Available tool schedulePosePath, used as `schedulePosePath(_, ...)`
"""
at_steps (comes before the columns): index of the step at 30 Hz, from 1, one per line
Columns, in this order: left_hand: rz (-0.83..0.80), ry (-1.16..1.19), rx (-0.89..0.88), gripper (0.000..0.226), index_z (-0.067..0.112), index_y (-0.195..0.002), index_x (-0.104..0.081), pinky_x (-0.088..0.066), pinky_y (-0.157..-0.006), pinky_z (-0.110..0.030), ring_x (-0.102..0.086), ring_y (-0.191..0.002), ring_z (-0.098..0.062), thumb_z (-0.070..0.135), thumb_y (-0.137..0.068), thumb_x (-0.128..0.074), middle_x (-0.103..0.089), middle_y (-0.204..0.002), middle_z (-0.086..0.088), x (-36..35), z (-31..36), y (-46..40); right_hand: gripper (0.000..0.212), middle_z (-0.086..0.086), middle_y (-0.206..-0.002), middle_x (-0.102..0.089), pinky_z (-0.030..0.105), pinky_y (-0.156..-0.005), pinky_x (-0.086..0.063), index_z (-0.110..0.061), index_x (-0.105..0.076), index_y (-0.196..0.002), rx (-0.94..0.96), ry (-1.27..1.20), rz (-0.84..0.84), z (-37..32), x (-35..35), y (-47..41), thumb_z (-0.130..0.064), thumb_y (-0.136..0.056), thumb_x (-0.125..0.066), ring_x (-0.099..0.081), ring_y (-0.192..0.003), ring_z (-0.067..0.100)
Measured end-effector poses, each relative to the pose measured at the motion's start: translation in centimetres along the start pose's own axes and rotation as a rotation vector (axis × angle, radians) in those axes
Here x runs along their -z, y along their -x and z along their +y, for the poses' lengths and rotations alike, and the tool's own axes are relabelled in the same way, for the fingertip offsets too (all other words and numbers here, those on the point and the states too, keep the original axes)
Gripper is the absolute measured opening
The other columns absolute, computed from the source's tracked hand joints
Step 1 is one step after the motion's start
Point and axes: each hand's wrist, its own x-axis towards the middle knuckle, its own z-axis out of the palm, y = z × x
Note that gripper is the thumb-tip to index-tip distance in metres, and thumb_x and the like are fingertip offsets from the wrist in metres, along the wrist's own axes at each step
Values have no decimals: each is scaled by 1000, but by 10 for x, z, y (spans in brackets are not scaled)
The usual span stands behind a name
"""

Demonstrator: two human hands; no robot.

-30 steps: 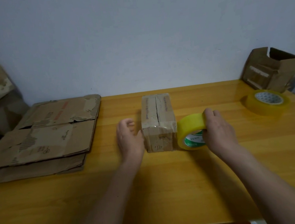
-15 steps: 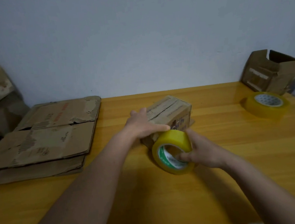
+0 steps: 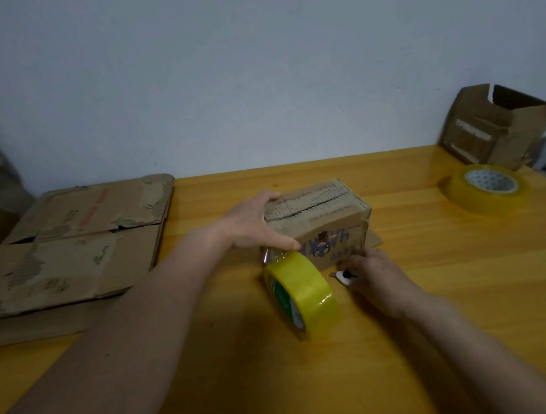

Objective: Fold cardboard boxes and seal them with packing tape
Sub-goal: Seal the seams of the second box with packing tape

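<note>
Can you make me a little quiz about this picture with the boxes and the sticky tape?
1. True or false: the yellow tape roll next to the small box stands on its edge.
2. Which hand rests on top of the small box? A) left hand B) right hand C) neither
3. Fill in: the second tape roll lies flat on the table near the open ____ at the far right.

Key
1. True. It stands on edge in front of the box.
2. A. The right hand is low beside the box, at a small black and white thing too blurred to name.
3. Box.
</note>
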Motion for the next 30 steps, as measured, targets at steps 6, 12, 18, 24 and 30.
schedulePosePath(6, -94, 52, -63, 108, 33, -145, -27, -38, -106, -35, -46, -120, -18, 45, -58, -90, -45, -130, 5, 0, 0, -10, 23, 4, -99, -63, 22, -71, -47, -11, -56, -111, -25, -401, -252, -1, 51, 32, -5, -89, -61, -60, -84, 13)
schedulePosePath(12, -199, 82, -110, 104, 42, -145, -28, -35, -104, -26, -43, -124, -9, 46, -60, -88, -44, -134, 15, -3, 17, -19, 9, 3, -90, -73, 22, -68, -50, -9, -55, -100, 239, -800, 204, -69, 81, 24, -16, -95, -54, -66, -82, 11)
schedulePosePath(18, -134, 452, 41, 130, 41, -152, -3, -30, -114, -35, -28, -142, -16, 44, -54, -88, -28, -155, 4, -14, 4, 23, 29, -20, -99, -70, 42, -81, -50, -4, -47, -101, 238, -637, 173, -81, 60, 0, -33, -100, -46, -63, -98, 2)
schedulePosePath(24, 28, 1001, 216, 117, 20, -138, -41, -55, -85, -36, -65, -105, -18, 56, -36, -87, -62, -120, 2, -83, 7, 81, 41, -2, -96, -65, 55, -74, -49, -22, -45, -97, 270, -395, 165, -81, 54, -3, -61, -89, -36, -63, -89, 22)
schedulePosePath(30, 17, 951, 242, 95, 25, -124, -50, -53, -91, -37, -66, -103, -17, 62, -42, -81, -65, -118, 1, -76, 17, 89, 41, -3, -100, -68, 50, -71, -52, -35, -34, -88, 249, -297, 217, -81, 44, -12, -75, -81, -24, -64, -88, 20)
